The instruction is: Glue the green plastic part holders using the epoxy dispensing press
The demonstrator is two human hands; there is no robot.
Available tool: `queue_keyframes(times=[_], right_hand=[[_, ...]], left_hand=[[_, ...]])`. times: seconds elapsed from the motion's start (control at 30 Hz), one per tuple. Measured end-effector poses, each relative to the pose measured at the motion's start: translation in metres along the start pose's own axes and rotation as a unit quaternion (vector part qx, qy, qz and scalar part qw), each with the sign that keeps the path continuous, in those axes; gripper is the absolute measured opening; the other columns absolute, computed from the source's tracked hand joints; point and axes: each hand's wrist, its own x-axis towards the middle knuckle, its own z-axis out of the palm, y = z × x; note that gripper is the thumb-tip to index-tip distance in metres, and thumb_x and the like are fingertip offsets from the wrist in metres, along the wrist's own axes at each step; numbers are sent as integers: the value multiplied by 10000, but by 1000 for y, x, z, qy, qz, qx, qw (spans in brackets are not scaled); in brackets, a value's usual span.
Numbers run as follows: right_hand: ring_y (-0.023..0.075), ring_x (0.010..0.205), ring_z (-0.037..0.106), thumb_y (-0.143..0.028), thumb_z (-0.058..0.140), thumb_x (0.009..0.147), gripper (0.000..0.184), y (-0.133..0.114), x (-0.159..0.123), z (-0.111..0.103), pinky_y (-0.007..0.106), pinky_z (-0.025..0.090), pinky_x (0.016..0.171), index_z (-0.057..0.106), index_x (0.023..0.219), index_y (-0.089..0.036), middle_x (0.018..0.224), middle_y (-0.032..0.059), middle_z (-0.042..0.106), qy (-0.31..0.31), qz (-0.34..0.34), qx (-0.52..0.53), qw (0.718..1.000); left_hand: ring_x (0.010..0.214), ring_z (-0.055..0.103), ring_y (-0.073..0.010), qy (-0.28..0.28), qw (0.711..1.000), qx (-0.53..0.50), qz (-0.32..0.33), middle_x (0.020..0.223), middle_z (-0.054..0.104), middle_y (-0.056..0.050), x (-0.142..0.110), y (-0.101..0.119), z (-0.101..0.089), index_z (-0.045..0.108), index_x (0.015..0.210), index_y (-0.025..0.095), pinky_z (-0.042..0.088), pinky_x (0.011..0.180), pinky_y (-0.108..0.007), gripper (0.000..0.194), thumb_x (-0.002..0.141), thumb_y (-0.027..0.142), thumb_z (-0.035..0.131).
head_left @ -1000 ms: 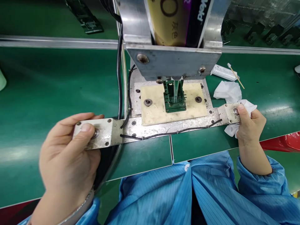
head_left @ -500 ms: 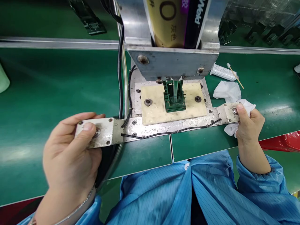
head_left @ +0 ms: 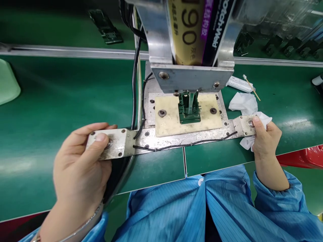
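Note:
My left hand (head_left: 80, 164) grips the left metal button box (head_left: 117, 144), thumb on its round button and fingers curled behind. At the other end of the metal base, my right hand (head_left: 266, 136) holds the right button box (head_left: 244, 125), its thumb at the button. White tissue (head_left: 264, 118) shows behind those fingers; whether they grip it I cannot tell. Between the boxes, a green circuit board part (head_left: 190, 118) sits in a cream fixture plate (head_left: 166, 126). A clear nozzle (head_left: 191, 102) reaches down into it from an adhesive cartridge (head_left: 188, 37) in a metal holder (head_left: 194, 77).
Right of the fixture lie crumpled tissue (head_left: 243, 102), a white tube (head_left: 239, 84) and a cotton swab (head_left: 251, 87). Black cables (head_left: 135, 84) run down the fixture's left side. Dark circuit boards (head_left: 106, 28) lie beyond the metal rail (head_left: 75, 52). A red object (head_left: 305, 156) is low right.
The view has shifted slightly, showing more of the cartridge label. Both hands keep their places on the button boxes, and the nozzle still reaches into the green part.

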Motion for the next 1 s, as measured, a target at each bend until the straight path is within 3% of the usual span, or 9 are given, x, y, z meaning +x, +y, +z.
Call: queue_keyframes(times=[0.23, 0.4, 0.5, 0.6, 0.7, 0.8, 0.87, 1.0], right_hand=[[137, 604, 484, -544, 823, 675, 398, 7, 1, 1, 278, 390, 561, 724, 695, -159, 624, -17, 592, 6, 6, -3, 1000], [134, 591, 474, -548, 820, 678, 404, 7, 1, 1, 274, 385, 542, 722, 704, -157, 611, -18, 583, -1, 12, 3, 1000], [139, 601, 495, -547, 814, 691, 403, 6, 0, 1, 275, 398, 554, 730, 732, -155, 634, -12, 612, -4, 11, -1, 1000], [141, 607, 512, -539, 815, 695, 396, 6, 0, 1, 277, 412, 569, 738, 755, -155, 650, -11, 630, -10, 15, 2, 1000], [145, 605, 522, -544, 812, 698, 399, 8, 0, 1, 278, 415, 567, 732, 746, -157, 646, -13, 626, -13, 13, 0, 1000], [143, 593, 521, -556, 817, 696, 413, 10, 1, 0, 275, 408, 559, 722, 725, -154, 631, -16, 618, -12, 17, -2, 1000], [143, 600, 526, -561, 821, 698, 421, 12, 1, 0, 274, 410, 564, 730, 740, -151, 636, -14, 626, -11, 21, -8, 1000], [155, 628, 550, -575, 818, 708, 440, 13, 1, 1, 276, 432, 576, 750, 789, -147, 658, -5, 644, -15, 25, -8, 1000]], left_hand=[[803, 665, -179, -4, 1000, 3, -28, 916, 750, -67, 0, 4, 1, 736, 949, 185, 549, 671, -196, 364, 620, 250, 875], [807, 648, -173, -16, 1000, 19, -12, 976, 747, -53, 0, -1, -1, 742, 985, 201, 520, 673, -208, 304, 704, 289, 819], [838, 646, -200, 15, 989, 129, 65, 996, 733, -34, -4, 5, -2, 753, 1048, 220, 522, 738, -270, 335, 721, 270, 805], [1064, 652, -273, 19, 959, 201, 198, 1101, 715, -41, -7, 23, 5, 737, 1146, 229, 498, 999, -376, 486, 673, 219, 846], [1236, 605, -307, -108, 950, 178, 233, 1220, 694, -68, -4, 43, 24, 685, 1227, 227, 423, 1157, -430, 617, 646, 275, 887], [1311, 564, -326, -275, 917, 221, 186, 1328, 656, -106, 7, 52, 52, 550, 1383, 222, 376, 1205, -495, 888, 608, 436, 924], [1360, 521, -347, -354, 889, 254, 139, 1417, 597, -139, 15, 52, 73, 472, 1439, 207, 343, 1217, -550, 1006, 590, 506, 921], [1307, 573, -345, -431, 867, 236, 85, 1366, 629, -150, 25, 46, 105, 583, 1281, 175, 401, 1188, -540, 743, 661, 460, 878]])
